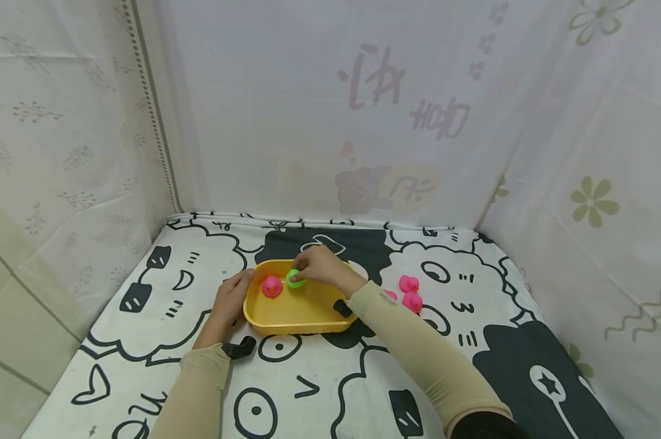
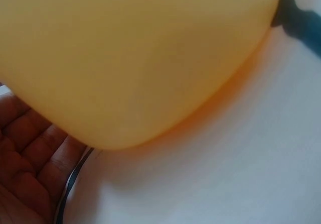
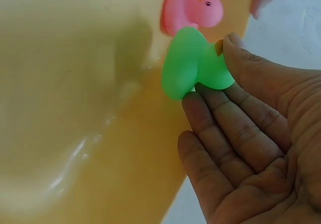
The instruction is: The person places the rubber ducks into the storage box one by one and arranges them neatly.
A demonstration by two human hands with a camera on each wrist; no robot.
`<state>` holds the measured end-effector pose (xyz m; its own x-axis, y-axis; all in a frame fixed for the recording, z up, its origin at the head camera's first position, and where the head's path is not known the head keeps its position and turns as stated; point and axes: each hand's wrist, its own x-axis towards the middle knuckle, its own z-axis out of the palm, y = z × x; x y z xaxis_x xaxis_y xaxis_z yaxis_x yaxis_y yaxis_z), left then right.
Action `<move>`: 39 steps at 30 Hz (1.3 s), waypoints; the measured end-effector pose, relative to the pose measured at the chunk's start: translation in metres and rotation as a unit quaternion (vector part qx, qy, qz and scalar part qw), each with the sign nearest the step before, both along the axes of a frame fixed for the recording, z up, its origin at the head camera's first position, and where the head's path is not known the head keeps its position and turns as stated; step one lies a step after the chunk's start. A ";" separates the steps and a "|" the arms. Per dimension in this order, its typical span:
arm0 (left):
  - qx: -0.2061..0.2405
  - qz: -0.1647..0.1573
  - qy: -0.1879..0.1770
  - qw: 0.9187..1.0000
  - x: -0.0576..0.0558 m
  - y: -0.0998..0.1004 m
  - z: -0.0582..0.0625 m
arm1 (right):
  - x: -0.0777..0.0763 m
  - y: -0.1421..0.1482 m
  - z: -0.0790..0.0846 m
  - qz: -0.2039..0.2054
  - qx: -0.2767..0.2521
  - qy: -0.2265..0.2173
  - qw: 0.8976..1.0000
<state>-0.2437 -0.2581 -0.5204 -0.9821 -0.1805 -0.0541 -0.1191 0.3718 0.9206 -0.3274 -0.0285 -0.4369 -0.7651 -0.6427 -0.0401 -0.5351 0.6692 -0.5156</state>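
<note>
Over the back part of a yellow tray [image 1: 303, 317], my right hand [image 1: 324, 268] pinches a green rubber duck [image 1: 294, 278] between thumb and fingertips. The right wrist view shows the green duck [image 3: 183, 66] tipped on its side, its beak by the thumb. Beside it in the tray sits a pink rubber duck [image 1: 272, 286], toward the left end. My left hand [image 1: 232, 299] lies along the tray's left end, fingers fairly straight against the outside of the wall. In the left wrist view the tray wall [image 2: 130, 58] hides part of those fingers [image 2: 35, 148].
Several pink rubber ducks [image 1: 411, 302] lie on the cloth right of the tray, partly behind my right forearm. A white cloth [image 1: 286, 390] with black cartoon drawings covers the surface. Pale patterned curtains [image 1: 286, 122] stand behind and at both sides.
</note>
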 end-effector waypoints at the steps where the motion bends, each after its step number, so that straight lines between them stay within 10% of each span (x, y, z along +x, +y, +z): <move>1: 0.000 0.001 0.000 1.000 0.000 0.000 0.000 | 0.000 -0.002 -0.002 -0.002 0.003 -0.001 1.000; 21: 0.010 0.001 0.000 1.000 0.000 -0.001 -0.003 | 0.004 -0.006 -0.018 0.008 0.014 -0.024 1.000; 39: 0.008 0.003 -0.008 1.000 -0.002 0.002 -0.001 | 0.005 0.000 0.000 0.047 0.024 0.018 0.998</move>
<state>-0.2453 -0.2562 -0.5211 -0.9801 -0.1847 -0.0731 -0.1360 0.3558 0.9246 -0.3226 -0.0283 -0.4372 -0.7037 -0.7090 -0.0471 -0.6134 0.6395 -0.4634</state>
